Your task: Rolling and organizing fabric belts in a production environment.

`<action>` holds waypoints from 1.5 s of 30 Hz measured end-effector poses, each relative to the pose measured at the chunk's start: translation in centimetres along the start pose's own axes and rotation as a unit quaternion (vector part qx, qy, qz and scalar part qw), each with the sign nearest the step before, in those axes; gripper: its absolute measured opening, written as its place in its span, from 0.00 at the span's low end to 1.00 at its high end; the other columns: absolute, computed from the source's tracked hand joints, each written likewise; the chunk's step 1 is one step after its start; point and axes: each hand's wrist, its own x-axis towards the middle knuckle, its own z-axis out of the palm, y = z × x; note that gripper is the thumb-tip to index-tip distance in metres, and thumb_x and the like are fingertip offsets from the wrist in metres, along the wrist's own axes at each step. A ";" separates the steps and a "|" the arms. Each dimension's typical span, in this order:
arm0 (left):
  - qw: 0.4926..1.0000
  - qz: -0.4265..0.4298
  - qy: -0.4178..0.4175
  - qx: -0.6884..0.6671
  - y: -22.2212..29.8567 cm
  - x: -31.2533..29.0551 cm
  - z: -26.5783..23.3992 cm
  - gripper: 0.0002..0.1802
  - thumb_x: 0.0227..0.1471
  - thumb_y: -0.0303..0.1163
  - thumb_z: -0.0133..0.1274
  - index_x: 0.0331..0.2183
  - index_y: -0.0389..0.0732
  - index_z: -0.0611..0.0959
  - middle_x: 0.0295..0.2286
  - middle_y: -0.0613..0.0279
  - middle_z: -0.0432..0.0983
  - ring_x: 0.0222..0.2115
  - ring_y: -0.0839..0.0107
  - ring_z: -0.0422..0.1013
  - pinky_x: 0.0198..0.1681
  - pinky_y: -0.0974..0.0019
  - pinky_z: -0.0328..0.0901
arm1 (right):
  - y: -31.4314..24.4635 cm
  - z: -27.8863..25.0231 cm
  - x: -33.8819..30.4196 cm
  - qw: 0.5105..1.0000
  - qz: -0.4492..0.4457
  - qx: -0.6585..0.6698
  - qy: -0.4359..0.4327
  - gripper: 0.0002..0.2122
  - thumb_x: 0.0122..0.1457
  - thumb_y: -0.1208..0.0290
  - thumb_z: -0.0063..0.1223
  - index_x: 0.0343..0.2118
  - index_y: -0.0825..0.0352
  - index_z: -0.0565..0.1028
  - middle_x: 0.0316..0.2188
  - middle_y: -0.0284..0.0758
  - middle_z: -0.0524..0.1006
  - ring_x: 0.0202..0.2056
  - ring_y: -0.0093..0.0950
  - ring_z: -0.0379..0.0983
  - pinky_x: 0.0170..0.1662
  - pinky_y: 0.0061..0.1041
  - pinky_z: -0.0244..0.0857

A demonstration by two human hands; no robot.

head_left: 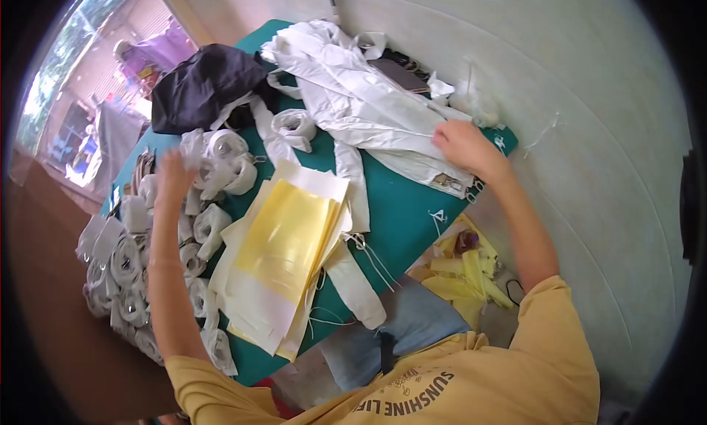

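My left hand (174, 173) is raised over a heap of rolled white fabric bundles (221, 167) at the table's left side and grips a small white piece (193, 146). My right hand (464, 146) presses, fingers curled, on the edge of a spread white garment (361, 104) at the far right of the green table (405, 204). A stack of pale yellow and cream sheets (283, 248) lies between my arms.
A dark navy cloth (202, 86) sits at the table's far left. Long white strips (353, 278) trail over the near edge. Yellow scraps (464, 274) lie on the floor at right. A pale wall (589, 130) borders the right side.
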 end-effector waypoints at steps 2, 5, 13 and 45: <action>0.991 -0.059 -0.094 -0.072 -1.9 -0.5 3.2 0.34 0.38 0.38 0.60 0.46 0.32 0.67 0.44 0.40 0.65 0.46 0.46 0.62 0.48 0.53 0.59 | 1.7 0.9 -0.2 0.992 -0.033 -0.051 -0.114 0.18 0.51 0.61 0.55 0.42 0.67 0.71 0.40 0.43 0.72 0.47 0.43 0.66 0.47 0.42 0.60; 0.957 -0.045 0.203 -0.201 15.9 2.9 -5.8 0.29 0.42 0.33 0.59 0.47 0.35 0.68 0.43 0.45 0.68 0.44 0.47 0.65 0.49 0.53 0.59 | 6.8 -0.7 -0.1 0.977 0.040 -0.155 -0.144 0.26 0.45 0.56 0.60 0.44 0.66 0.70 0.40 0.44 0.72 0.47 0.42 0.66 0.50 0.38 0.59; 0.873 0.209 0.152 -0.414 34.9 3.0 -18.5 0.37 0.31 0.26 0.63 0.47 0.41 0.68 0.44 0.50 0.66 0.50 0.49 0.59 0.53 0.54 0.53 | -0.9 -9.2 -0.6 0.963 -0.203 0.068 -0.165 0.25 0.50 0.58 0.57 0.46 0.69 0.68 0.40 0.43 0.73 0.42 0.36 0.69 0.45 0.30 0.62; 0.574 0.054 0.130 -0.806 31.4 -9.8 -36.6 0.33 0.40 0.28 0.55 0.51 0.38 0.65 0.52 0.56 0.60 0.55 0.65 0.56 0.58 0.60 0.49 | -12.3 -24.6 -19.9 0.811 -0.315 0.492 0.021 0.14 0.63 0.62 0.41 0.33 0.69 0.71 0.15 0.28 0.67 0.13 0.16 0.60 0.19 0.19 0.56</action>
